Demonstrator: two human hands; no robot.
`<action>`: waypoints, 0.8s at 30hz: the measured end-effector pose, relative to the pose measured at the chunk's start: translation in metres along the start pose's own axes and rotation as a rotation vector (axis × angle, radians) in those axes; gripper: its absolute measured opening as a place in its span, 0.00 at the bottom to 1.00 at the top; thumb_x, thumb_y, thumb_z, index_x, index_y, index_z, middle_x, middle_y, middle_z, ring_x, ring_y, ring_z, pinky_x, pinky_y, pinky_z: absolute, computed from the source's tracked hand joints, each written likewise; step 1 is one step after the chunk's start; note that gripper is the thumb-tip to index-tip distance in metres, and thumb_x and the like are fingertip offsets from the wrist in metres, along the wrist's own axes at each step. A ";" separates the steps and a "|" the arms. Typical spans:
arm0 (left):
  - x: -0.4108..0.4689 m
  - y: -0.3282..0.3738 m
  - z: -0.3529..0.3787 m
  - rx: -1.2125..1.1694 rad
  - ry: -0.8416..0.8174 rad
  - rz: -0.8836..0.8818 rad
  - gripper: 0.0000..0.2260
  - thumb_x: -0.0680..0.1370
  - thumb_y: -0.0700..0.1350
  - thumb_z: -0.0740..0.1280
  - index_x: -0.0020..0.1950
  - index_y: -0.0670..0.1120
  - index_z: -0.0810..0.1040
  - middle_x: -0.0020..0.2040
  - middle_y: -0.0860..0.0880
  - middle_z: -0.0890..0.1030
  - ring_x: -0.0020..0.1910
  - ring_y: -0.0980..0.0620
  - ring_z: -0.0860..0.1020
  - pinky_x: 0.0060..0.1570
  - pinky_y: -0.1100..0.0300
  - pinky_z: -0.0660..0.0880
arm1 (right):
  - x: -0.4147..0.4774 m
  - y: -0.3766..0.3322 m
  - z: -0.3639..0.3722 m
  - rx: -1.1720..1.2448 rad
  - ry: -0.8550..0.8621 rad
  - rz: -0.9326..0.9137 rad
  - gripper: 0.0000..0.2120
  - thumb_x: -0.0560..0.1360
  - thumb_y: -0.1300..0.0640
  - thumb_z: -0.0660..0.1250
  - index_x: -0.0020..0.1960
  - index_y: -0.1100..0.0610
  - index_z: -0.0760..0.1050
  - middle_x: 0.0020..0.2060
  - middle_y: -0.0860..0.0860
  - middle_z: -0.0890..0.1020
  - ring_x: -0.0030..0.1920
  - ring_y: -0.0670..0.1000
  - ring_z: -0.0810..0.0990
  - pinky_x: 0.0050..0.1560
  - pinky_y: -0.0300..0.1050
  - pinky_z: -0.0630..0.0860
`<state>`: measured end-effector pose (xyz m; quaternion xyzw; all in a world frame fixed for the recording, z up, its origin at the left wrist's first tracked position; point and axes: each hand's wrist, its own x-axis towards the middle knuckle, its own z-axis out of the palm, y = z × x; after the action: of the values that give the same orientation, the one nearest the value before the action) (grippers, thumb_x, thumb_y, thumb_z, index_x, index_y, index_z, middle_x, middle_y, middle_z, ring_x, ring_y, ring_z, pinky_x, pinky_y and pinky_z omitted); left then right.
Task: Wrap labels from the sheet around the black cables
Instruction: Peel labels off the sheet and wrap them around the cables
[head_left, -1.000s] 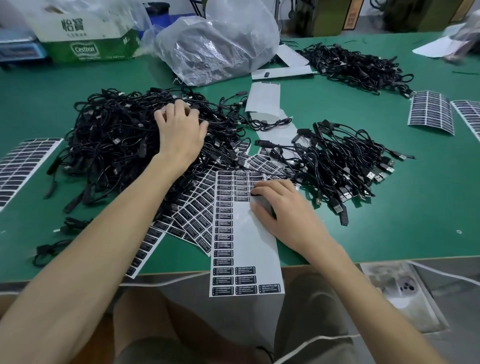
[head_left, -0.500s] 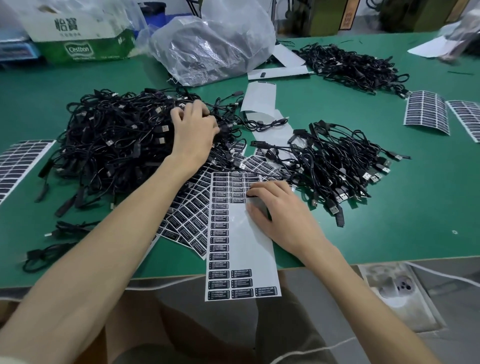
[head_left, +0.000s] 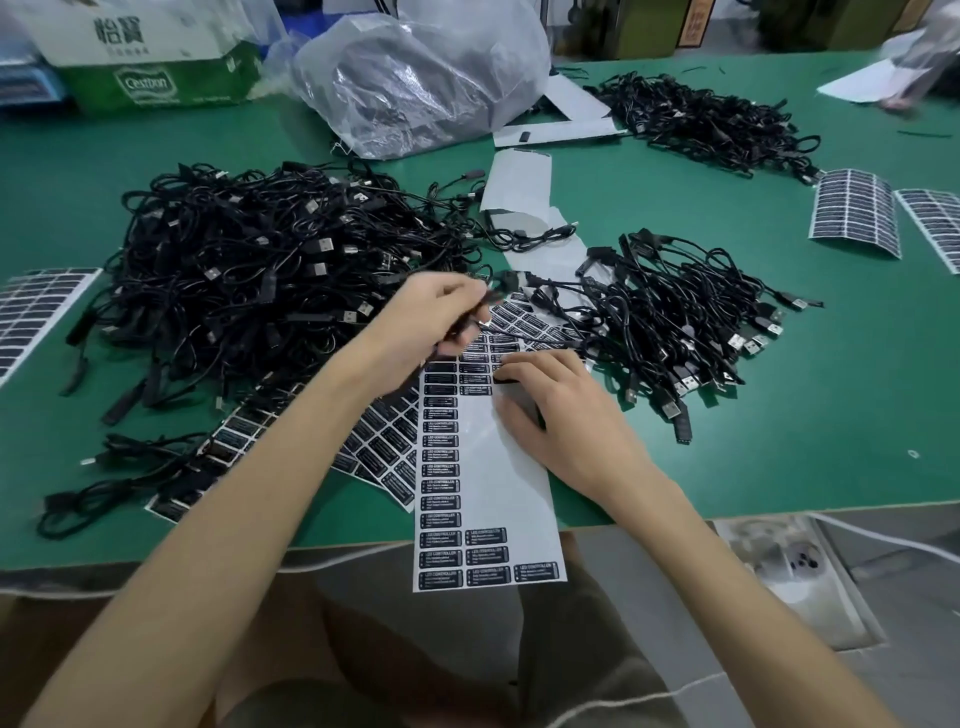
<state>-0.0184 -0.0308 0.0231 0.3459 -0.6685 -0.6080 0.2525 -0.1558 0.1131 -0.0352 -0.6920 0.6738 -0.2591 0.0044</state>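
While the left hand (head_left: 434, 325) blurs, its fingers are curled tight round one black cable (head_left: 475, 318), held just above the top end of the label sheet (head_left: 498, 493). The right hand (head_left: 561, 415) lies on that sheet, fingertips (head_left: 506, 370) bent and bunched close at the edge of the printed rows, touching a dark label (head_left: 505, 382). Whether they have it pinched, I cannot tell. Left of the sheet sprawls the big cable pile (head_left: 249, 280), and right of it sits a smaller pile (head_left: 675, 312). More label sheets (head_left: 384, 441) fan out from under its left edge. Its lower end hangs off the green table (head_left: 779, 441).
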 end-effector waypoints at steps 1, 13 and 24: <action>-0.002 -0.007 0.003 -0.066 -0.005 -0.055 0.17 0.88 0.47 0.58 0.60 0.34 0.79 0.42 0.47 0.78 0.31 0.56 0.72 0.28 0.65 0.65 | 0.000 0.000 0.000 0.003 -0.002 0.006 0.13 0.82 0.54 0.67 0.63 0.59 0.81 0.63 0.50 0.82 0.64 0.55 0.74 0.67 0.46 0.71; -0.008 -0.033 -0.012 -0.688 -0.145 0.022 0.16 0.83 0.29 0.54 0.69 0.31 0.72 0.61 0.41 0.83 0.64 0.48 0.81 0.63 0.59 0.78 | 0.003 -0.003 -0.006 0.059 -0.056 0.092 0.26 0.84 0.52 0.63 0.79 0.58 0.63 0.71 0.50 0.76 0.73 0.50 0.65 0.69 0.42 0.66; -0.009 -0.028 -0.004 -0.875 -0.065 0.004 0.16 0.82 0.26 0.56 0.70 0.30 0.67 0.53 0.41 0.80 0.57 0.48 0.84 0.59 0.53 0.81 | -0.001 -0.003 -0.005 0.127 0.001 -0.146 0.18 0.81 0.58 0.68 0.70 0.53 0.71 0.62 0.48 0.81 0.65 0.50 0.76 0.63 0.52 0.75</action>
<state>-0.0051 -0.0276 -0.0035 0.1858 -0.3565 -0.8438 0.3554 -0.1548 0.1163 -0.0299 -0.7375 0.6036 -0.3016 0.0290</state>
